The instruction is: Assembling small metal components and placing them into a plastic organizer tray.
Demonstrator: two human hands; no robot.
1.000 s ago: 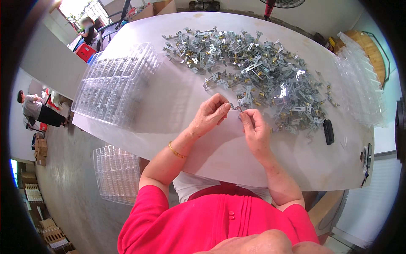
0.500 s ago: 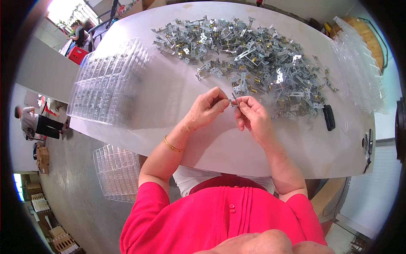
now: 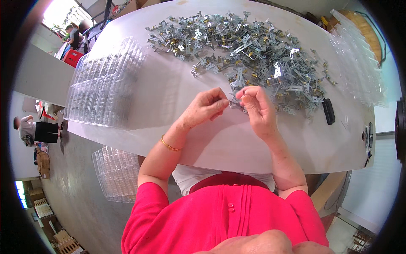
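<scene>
Near the front edge of the metal pile, my left hand (image 3: pixel 206 107) is closed in a pinch. A small silvery metal part (image 3: pixel 231 101) shows at its thumb and fingertip. My right hand (image 3: pixel 259 109) is just to the right, its thumb and curled forefinger pinched together; what they hold, if anything, is too small to make out. A short gap separates the hands. Just beyond them spreads a large heap of small metal brackets (image 3: pixel 241 46), silvery with brass-coloured pieces among them.
Stacked clear compartment trays (image 3: pixel 101 80) holding small parts stand on the table's left; another tray stack (image 3: pixel 116 173) is lower, beside the table. Clear plastic trays (image 3: pixel 359 59) lie at the far right. A black oblong object (image 3: pixel 328 111) is right of the heap. Other people are at far left.
My hands have drawn slightly apart; the right one has lifted and turned, its fingers curling upward. The left stays pinched in nearly the same place. The whole view has shifted slightly.
</scene>
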